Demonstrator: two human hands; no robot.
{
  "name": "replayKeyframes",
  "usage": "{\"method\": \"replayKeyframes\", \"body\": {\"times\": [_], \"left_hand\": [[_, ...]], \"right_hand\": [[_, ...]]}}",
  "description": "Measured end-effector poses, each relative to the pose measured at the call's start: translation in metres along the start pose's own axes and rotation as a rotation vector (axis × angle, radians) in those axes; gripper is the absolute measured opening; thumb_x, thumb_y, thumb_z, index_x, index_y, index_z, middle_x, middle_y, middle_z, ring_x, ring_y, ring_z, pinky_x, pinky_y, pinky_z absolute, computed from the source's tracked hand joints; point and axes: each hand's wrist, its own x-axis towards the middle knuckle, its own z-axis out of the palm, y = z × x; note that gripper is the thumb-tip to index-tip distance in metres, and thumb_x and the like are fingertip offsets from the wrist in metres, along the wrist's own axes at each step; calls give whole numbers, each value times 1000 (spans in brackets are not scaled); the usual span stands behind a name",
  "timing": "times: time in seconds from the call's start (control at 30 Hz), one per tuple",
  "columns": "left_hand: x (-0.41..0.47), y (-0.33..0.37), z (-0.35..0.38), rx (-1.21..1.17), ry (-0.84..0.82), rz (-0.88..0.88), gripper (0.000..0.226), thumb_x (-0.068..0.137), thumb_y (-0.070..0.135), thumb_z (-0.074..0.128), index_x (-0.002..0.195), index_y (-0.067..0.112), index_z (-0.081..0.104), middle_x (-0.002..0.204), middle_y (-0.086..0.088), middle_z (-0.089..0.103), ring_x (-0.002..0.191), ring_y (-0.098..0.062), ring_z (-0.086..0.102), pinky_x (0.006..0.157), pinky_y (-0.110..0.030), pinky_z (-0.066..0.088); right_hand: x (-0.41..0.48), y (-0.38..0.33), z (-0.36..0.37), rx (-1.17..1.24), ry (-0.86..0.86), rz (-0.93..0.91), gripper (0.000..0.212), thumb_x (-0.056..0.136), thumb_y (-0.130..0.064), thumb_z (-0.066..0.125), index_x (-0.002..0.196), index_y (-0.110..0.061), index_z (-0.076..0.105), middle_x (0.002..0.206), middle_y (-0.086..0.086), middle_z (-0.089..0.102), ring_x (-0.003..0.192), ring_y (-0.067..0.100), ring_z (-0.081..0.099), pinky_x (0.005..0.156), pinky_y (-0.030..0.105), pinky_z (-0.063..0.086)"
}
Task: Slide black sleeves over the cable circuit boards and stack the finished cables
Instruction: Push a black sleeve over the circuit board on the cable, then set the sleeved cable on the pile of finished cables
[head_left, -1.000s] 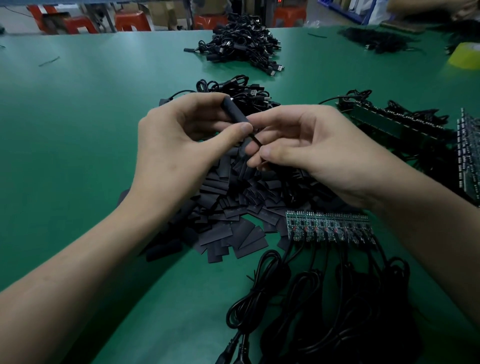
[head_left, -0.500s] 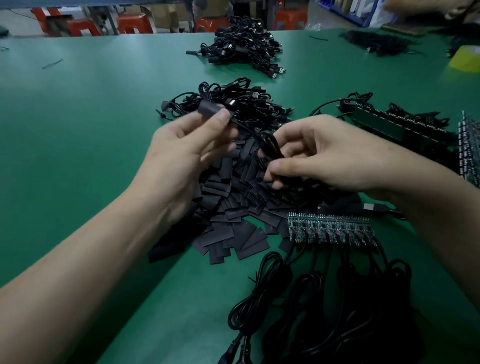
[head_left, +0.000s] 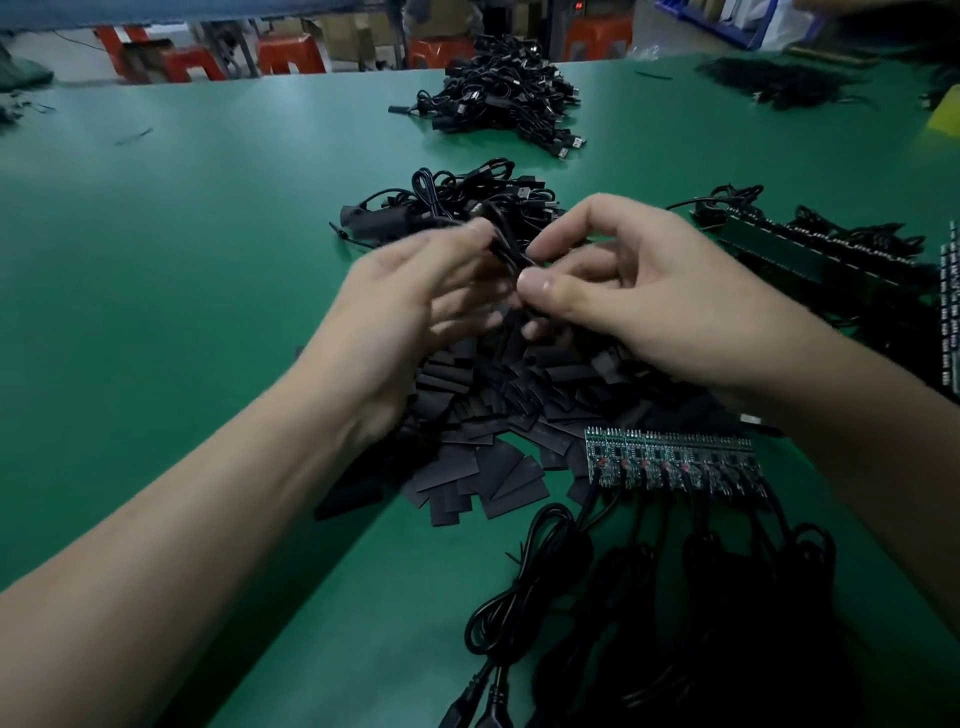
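My left hand (head_left: 400, 317), blurred by motion, pinches a black cable (head_left: 506, 244) at its fingertips. The cable's sleeved board end (head_left: 374, 223) lies to the left on the stack of finished cables (head_left: 467, 197). My right hand (head_left: 654, 306) pinches the same cable's coiled part between thumb and forefinger. Both hands hover above the heap of loose black sleeves (head_left: 493, 421). A row of bare green circuit boards (head_left: 670, 462) with cables attached lies in front of the heap.
Coiled black cables (head_left: 597, 597) from the board row spread toward the near table edge. A second cable pile (head_left: 504, 98) sits far back on the green table (head_left: 156, 260). More boards with cables (head_left: 810, 254) lie at the right. Red stools (head_left: 291, 54) stand beyond.
The sleeved board end has gone from my left fingers down onto the finished stack. Both hands moved forward and closer together, now on the cable's coil.
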Motion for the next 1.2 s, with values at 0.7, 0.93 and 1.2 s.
{"method": "replayKeyframes", "body": {"times": [0.7,0.93,1.2], "left_hand": [[120,45,-49,330,196,-239,21,102,9,59,115,-6,53,125,-28,65,101,-28,74,78,-28,63],[89,45,-43,940,61,-110,31,100,29,63,119,6,70,106,-7,75,94,-17,73,76,-29,57],[-4,30,14,995,-518,-145,31,94,46,62,84,22,77,78,9,77,57,-4,67,48,-18,47]], "right_hand": [[3,-5,-24,-63,69,-5,16,97,-34,67,109,-24,66,104,-1,76,97,8,73,92,38,60],[0,-7,-34,-391,-216,23,20,84,-49,69,94,-33,74,91,-18,75,83,4,70,82,37,57],[-4,-1,-34,-800,-552,155,18,77,-51,81,89,-39,74,77,-15,71,65,2,65,63,23,49]]}}
